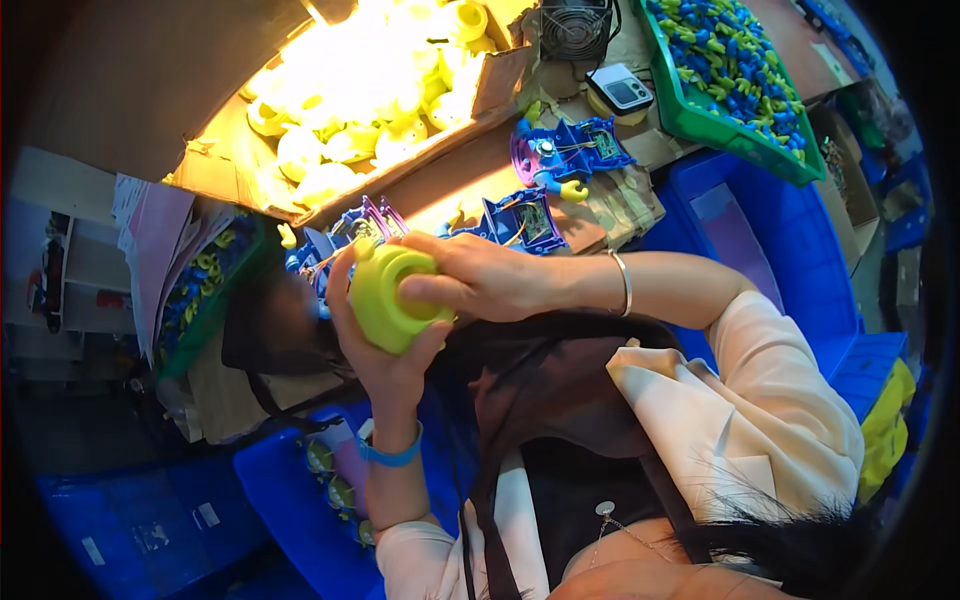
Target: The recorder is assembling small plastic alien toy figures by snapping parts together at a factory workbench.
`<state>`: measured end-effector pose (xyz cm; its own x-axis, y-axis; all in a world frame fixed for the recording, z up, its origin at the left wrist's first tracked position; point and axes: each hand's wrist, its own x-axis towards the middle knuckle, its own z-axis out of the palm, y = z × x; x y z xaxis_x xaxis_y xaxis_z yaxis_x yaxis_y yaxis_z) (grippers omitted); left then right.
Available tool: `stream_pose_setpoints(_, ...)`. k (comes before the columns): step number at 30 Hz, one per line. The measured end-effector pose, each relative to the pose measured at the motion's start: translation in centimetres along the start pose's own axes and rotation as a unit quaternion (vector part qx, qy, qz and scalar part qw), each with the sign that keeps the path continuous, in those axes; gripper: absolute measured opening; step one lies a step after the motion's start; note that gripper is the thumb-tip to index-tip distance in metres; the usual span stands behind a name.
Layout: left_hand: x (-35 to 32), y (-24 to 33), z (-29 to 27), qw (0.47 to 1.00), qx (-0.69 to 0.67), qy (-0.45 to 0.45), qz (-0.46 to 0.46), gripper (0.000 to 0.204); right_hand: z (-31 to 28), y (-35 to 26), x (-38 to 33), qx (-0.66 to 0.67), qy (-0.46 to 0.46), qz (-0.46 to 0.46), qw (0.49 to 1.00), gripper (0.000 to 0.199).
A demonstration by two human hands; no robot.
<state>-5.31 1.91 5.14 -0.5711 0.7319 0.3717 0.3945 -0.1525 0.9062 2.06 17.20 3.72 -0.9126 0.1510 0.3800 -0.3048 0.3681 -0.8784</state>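
Observation:
A hollow yellow-green plastic toy head shell [378,302] with a round, rimmed opening is held up between my two hands. My left hand [388,372] wraps its fingers and thumb round the shell from the left and below. From the right, my right hand [495,280] grips the same shell, its thumb pressed at the opening. Just beyond my hands lie blue toy bodies with wires and circuit boards: one [525,222] behind my right hand, another [580,148] farther back, and a third [345,235] partly hidden behind my left fingers.
A brightly lit cardboard box [490,85] of yellow-green shells stands at the back. A green tray [690,120] holds small blue and yellow-green parts, near a fan [575,28] and a white device [622,90]. Blue bins [810,240] stand right and lower left; papers [160,240] hang left.

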Motion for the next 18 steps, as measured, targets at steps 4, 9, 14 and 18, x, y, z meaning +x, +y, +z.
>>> stream_pose_setpoints(4, -2.8, -0.8, 0.8, 0.961, -0.214, 0.172, -0.026, 0.092, -4.6, -2.5, 7.0, -0.101, -0.196, 0.209, 0.953, 0.048)
stream_pose_setpoints(9, -5.9, -2.4, -0.5, 0.947, -0.21, 0.223, -0.094, 0.085, -16.4, 5.8, 15.5, -0.647, -0.053, -0.015, 0.761, 0.031)
stream_pose_setpoints(14, -7.0, -2.9, 0.2, 0.956, -0.162, 0.221, -0.11, 0.083, -19.1, 6.8, 20.5, -0.679, 0.081, 0.039, 0.729, 0.021)
stream_pose_setpoints(18, -8.1, -3.8, -0.2, 0.942, -0.173, 0.245, -0.151, 0.081, -18.6, 9.8, 23.4, -0.699, 0.128, -0.063, 0.701, 0.019)
